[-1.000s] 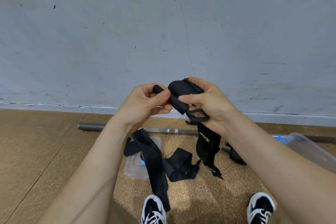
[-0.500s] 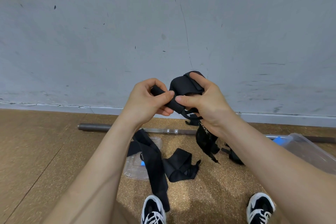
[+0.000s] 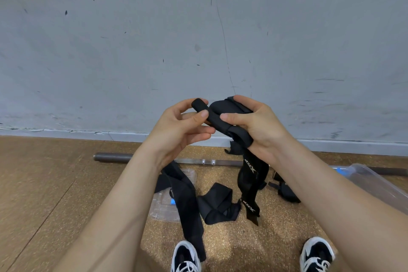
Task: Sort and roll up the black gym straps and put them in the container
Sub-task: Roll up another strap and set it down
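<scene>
Peeking out from behind the right forearm, a half-hidden strap lies on the floor, shape & length unreadable. The clear container near it is cut off by that arm & the frame's right edge, so its inside can't be seen. A clear plastic piece w/ a blue label sits under the long strap; lid or tray, can't tell. The white lettering on the held strap is too small to read. Count: 4 black straps, 1 in the hands & 3 on the floor (long strap, folded strap, half-hidden strap); 2 clear plastic items; 1 metal bar along the wall; 2 shoes at the bottom edge. Left hand: thumb & index finger pinch the padded tube end of the held strap, other fingers loosely curled below it. Right hand: thumb presses on the tube's middle, fingers curl round the bunched part, w/ a loop round the lower fingers. The strap's tail hangs from this hand above the floor, btwn folded strap & half-hidden strap. The held strap is up in front of the wall, well apart from the clear container.
</scene>
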`<action>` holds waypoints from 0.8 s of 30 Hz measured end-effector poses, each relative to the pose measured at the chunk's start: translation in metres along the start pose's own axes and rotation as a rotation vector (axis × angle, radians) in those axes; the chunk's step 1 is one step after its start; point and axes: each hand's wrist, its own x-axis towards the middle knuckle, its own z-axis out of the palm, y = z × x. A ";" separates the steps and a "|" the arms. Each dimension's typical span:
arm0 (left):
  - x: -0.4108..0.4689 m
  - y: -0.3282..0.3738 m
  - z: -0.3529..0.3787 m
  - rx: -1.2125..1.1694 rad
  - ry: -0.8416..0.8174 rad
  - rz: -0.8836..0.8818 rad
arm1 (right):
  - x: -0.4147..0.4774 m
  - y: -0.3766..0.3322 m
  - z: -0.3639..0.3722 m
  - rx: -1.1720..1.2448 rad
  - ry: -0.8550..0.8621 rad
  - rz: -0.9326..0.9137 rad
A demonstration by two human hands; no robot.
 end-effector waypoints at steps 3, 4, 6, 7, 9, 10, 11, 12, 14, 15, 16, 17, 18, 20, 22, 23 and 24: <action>-0.002 0.003 -0.005 -0.081 -0.070 -0.017 | -0.002 -0.003 -0.001 0.034 -0.054 0.034; -0.002 0.003 -0.006 -0.080 -0.103 -0.006 | -0.003 -0.005 -0.002 0.041 -0.077 0.039; -0.003 0.003 -0.007 -0.067 -0.171 0.018 | -0.005 -0.006 -0.003 0.060 -0.116 0.051; -0.002 0.002 -0.007 -0.067 -0.195 0.025 | -0.006 -0.007 -0.003 0.063 -0.129 0.053; 0.000 0.000 -0.008 -0.099 -0.220 0.030 | -0.007 -0.008 -0.004 0.043 -0.142 0.060; 0.001 -0.001 -0.009 -0.115 -0.225 0.032 | -0.006 -0.007 -0.005 0.042 -0.144 0.063; 0.002 -0.002 -0.009 -0.119 -0.220 0.032 | -0.006 -0.006 -0.005 0.055 -0.143 0.067; 0.003 -0.003 -0.008 -0.109 -0.206 0.032 | -0.005 -0.004 -0.007 0.078 -0.141 0.069; 0.004 -0.005 -0.005 -0.057 -0.169 0.043 | -0.003 -0.001 -0.007 0.116 -0.140 0.072; 0.005 -0.006 -0.004 -0.018 -0.154 0.048 | -0.002 0.000 -0.007 0.120 -0.135 0.070; 0.005 -0.006 -0.003 0.031 -0.142 0.050 | -0.002 0.001 -0.006 0.118 -0.123 0.066; 0.005 -0.006 -0.003 0.083 -0.132 0.055 | -0.002 0.000 -0.005 0.104 -0.108 0.061; 0.006 -0.006 -0.003 0.132 -0.121 0.063 | -0.002 -0.001 -0.005 0.087 -0.088 0.057; 0.007 -0.006 -0.003 0.190 -0.102 0.079 | -0.004 -0.003 -0.003 0.065 -0.042 0.046; 0.006 -0.005 -0.001 0.194 -0.085 0.091 | -0.004 -0.003 -0.003 0.039 0.008 0.031; 0.006 -0.005 -0.001 0.193 -0.078 0.093 | -0.004 -0.003 -0.002 0.019 0.020 0.015; 0.005 -0.004 0.000 0.193 -0.069 0.093 | -0.005 -0.003 -0.001 -0.003 0.021 -0.006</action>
